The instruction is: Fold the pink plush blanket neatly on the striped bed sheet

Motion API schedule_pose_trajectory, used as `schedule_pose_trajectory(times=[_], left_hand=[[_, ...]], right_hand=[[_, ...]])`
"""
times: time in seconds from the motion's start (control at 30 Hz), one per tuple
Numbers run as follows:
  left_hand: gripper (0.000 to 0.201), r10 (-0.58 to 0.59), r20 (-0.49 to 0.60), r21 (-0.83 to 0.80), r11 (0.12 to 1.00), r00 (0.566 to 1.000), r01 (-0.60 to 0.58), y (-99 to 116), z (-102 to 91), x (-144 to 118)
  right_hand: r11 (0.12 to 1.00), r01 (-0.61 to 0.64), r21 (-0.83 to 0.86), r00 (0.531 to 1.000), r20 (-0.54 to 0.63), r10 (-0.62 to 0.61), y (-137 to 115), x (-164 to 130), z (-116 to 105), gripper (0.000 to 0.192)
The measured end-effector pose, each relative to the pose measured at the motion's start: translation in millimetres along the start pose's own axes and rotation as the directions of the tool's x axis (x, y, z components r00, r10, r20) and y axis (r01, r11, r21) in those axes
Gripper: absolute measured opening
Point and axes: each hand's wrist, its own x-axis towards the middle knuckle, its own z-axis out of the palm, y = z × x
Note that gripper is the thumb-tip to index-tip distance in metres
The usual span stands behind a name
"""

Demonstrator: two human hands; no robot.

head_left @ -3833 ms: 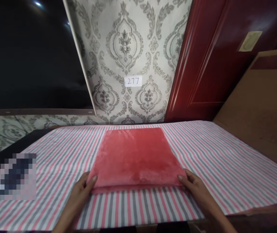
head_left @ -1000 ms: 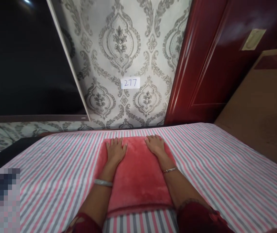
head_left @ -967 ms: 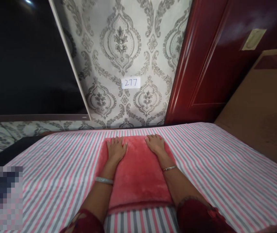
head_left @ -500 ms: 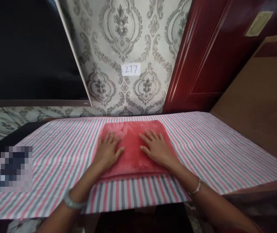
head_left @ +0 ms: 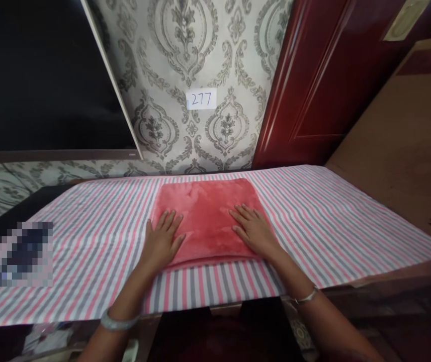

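Observation:
A folded red plush cloth (head_left: pixel 203 216) lies flat in a near-rectangle on the striped tablecloth (head_left: pixel 313 216). On its left part rests my left hand (head_left: pixel 162 241), palm down with the fingers spread. My right hand (head_left: pixel 255 231) lies flat over its right part, fingers apart too. Neither hand grips the fabric. Folded layers show along the near edge of the red cloth.
A large dark screen (head_left: pixel 49 80) stands at the back left. At the right is a cardboard box (head_left: pixel 407 136), beside a dark red wooden panel (head_left: pixel 313 85). A blurred-out item (head_left: pixel 22 254) lies at the left. A paper marked 277 (head_left: pixel 201 98) is on the wall.
Both hands have slid outward, the left one leftward and the right one rightward, toward the red cloth's side edges. The camera view has shifted slightly.

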Motion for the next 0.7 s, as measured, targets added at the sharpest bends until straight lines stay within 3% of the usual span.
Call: schedule_pose_trajectory(times=[0.13,0.23,0.3,0.37,0.53,0.63,0.7], left_hand=[[0.049,0.04,-0.133,0.026,0.999,0.99,-0.037,-2.2,0.7,-33.0],[0.052,0.223,-0.21,0.008,0.974,0.952,-0.227,16.0,-1.0,-44.6],[0.053,0.356,-0.216,-0.008,0.93,0.909,-0.367,34.8,0.5,-41.3],[0.052,0.417,-0.19,-0.022,0.903,0.889,-0.428,50.8,8.1,-33.0],[0.066,0.417,-0.225,-0.027,0.901,0.881,-0.433,56.0,36.8,-22.3],[0.058,0.432,-0.321,-0.067,0.877,0.843,-0.476,44.2,32.4,-32.7],[0.046,0.358,-0.403,-0.133,0.888,0.842,-0.441,31.8,20.3,-45.9]], right_hand=[[0.998,-0.059,-0.011,0.995,-0.075,0.058,17.8,-39.9,-3.8,0.048],[0.999,-0.026,-0.03,0.985,-0.171,0.021,11.9,-65.6,-7.9,0.051],[0.998,0.047,-0.034,0.984,-0.169,-0.052,1.6,-72.3,-8.2,0.056],[0.995,0.096,-0.025,0.986,-0.132,-0.098,-5.5,-72.2,-5.0,0.058],[0.996,0.073,0.051,0.982,-0.176,-0.063,8.7,-73.8,9.1,0.063],[0.982,0.08,0.169,0.956,-0.292,-0.028,22.8,-86.3,12.5,0.053],[0.956,0.056,0.288,0.932,-0.358,0.053,29.7,-96.8,12.8,0.047]])
